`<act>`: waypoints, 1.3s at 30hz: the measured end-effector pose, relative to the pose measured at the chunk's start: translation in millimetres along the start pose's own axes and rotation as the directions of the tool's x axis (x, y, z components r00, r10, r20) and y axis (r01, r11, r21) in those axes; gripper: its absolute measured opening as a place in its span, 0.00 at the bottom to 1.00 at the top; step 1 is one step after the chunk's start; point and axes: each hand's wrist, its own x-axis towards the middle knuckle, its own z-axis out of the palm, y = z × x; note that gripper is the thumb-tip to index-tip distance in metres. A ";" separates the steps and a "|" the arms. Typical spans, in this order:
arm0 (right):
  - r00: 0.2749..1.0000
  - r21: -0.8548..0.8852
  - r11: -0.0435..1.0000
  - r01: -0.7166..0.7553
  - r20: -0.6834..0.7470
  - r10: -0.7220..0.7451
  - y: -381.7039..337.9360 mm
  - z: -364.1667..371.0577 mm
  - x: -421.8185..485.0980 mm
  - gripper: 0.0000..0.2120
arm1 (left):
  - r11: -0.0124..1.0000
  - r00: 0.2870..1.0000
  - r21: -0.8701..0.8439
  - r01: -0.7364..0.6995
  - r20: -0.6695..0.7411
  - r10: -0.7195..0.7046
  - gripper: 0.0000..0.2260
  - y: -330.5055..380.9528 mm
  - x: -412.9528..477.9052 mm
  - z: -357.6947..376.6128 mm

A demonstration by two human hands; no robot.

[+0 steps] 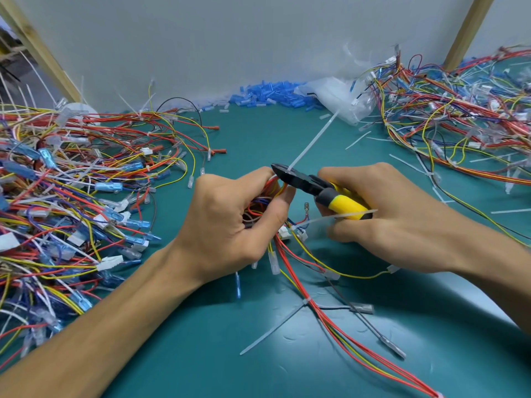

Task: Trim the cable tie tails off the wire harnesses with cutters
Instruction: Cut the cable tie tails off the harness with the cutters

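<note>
Bunched in the left hand [230, 222], fingers and thumb curled round it, just above the green tabletop [201, 354]: one wire harness [264, 196], with red, yellow and blue leads trailing off toward the near right. Gripped in the right hand [396, 222], fingers wrapped round the yellow-and-grey handles: side cutters [316, 188], black jaws set at the root of a white cable tie tail [313, 142] slanting up and away. Cannot tell whether bitten through yet.

Likely light and limp, that harness, sagging wherever unsupported. Best pinched close beside the tie head, as here, to keep the thin insulated leads out of the blades. Tail probably stiff, springy nylon, apt to fly off when severed. Terminals and clear sleeves on the lead ends likely to snag neighbouring wires if dragged.

Seemingly on the same harness and uncut: a second tail [330, 218] lying across the cutter handle, and a third tail [273, 331] lower on the trailing leads.

Open mat only in the middle and on the near side. Hemmed in by the left harness pile [71, 196], the right harness pile [445, 110], and a heap of blue sleeves [273, 94] and a clear plastic bag [342, 101] against the back wall. Loose white ties scattered beside the right pile.
</note>
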 end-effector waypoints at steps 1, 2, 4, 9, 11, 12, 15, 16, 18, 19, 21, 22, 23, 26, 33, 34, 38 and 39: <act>1.000 -0.007 1.000 0.004 0.003 -0.004 0.6 -0.1 0.0 0.09 | 1.000 1.000 0.006 -0.004 0.011 0.004 0.13 -0.4 0.1 -0.4; 1.000 -0.015 1.000 0.006 0.007 -0.006 1.2 -0.3 0.0 0.09 | 1.000 1.000 0.013 -0.008 0.022 0.008 0.13 -0.8 0.0 -0.8; 1.000 -0.025 1.000 0.007 0.022 -0.006 2.2 -0.3 0.4 0.10 | 1.000 0.999 0.020 -0.017 0.035 0.017 0.13 -0.9 0.2 -1.5; 0.998 0.033 0.999 -0.033 0.062 0.031 2.3 0.1 0.3 0.10 | 0.999 0.998 0.019 -0.032 0.047 0.031 0.10 1.2 0.6 -2.9; 0.997 0.043 0.998 -0.043 0.058 0.041 2.9 -0.2 0.2 0.10 | 0.999 0.998 0.026 -0.030 0.049 0.029 0.10 1.0 0.4 -2.3; 0.998 0.044 0.998 -0.043 0.053 0.041 3.2 -0.5 0.1 0.10 | 0.999 0.998 0.028 -0.030 0.049 0.028 0.10 0.8 0.3 -1.9; 0.998 0.047 0.998 -0.037 0.047 0.035 3.6 -1.4 -0.6 0.10 | 0.999 0.998 0.031 -0.038 0.042 0.036 0.11 0.8 0.5 -1.5; 0.998 0.048 0.998 -0.035 0.049 0.032 3.4 -1.4 -0.8 0.10 | 0.999 0.998 0.032 -0.041 0.040 0.040 0.11 0.6 0.3 -1.4; 0.998 0.047 0.998 -0.035 0.051 0.032 2.9 -1.7 -1.3 0.10 | 0.998 0.998 0.034 -0.048 0.038 0.047 0.12 0.2 -0.1 -1.3; 0.998 0.048 0.998 -0.036 0.051 0.034 2.6 -2.0 -1.8 0.09 | 0.998 0.998 0.034 -0.051 0.038 0.050 0.11 0.0 -0.3 -1.2; 0.998 0.052 0.998 -0.039 0.052 0.036 1.9 -2.4 -2.6 0.09 | 0.998 0.998 0.032 -0.055 0.038 0.054 0.10 0.4 0.0 -1.0; 0.998 0.053 0.998 -0.039 0.051 0.036 1.6 -2.0 -3.0 0.08 | 0.998 0.998 0.035 -0.055 0.037 0.054 0.10 0.7 0.3 -1.1; 0.998 0.053 0.998 -0.040 0.046 0.038 1.6 -1.4 -3.1 0.08 | 0.998 0.998 0.038 -0.055 0.034 0.054 0.09 0.8 0.6 -0.9; 0.999 0.053 0.997 -0.051 0.022 0.049 2.9 1.1 -1.0 0.10 | 0.998 0.998 0.042 -0.055 0.027 0.054 0.09 -0.4 0.5 -0.8; 0.997 0.055 0.998 -0.032 -0.062 0.035 2.6 4.0 2.3 0.10 | 1.000 1.000 -0.011 -0.008 0.004 0.008 0.14 -2.7 -2.3 1.8; 0.995 0.083 0.996 -0.044 -0.084 0.051 2.1 4.3 2.9 0.09 | 0.999 1.000 -0.033 0.009 -0.003 -0.009 0.16 -3.6 -2.2 2.0; 0.978 0.189 0.976 -0.107 -0.159 0.138 4.2 0.0 6.1 0.10 | 0.996 0.998 -0.066 0.055 -0.020 -0.056 0.18 -7.5 -1.7 2.2; 0.973 0.189 0.975 -0.116 -0.176 0.150 4.6 -1.1 6.5 0.10 | 0.995 0.997 -0.074 0.068 -0.026 -0.070 0.18 -8.5 -2.0 2.8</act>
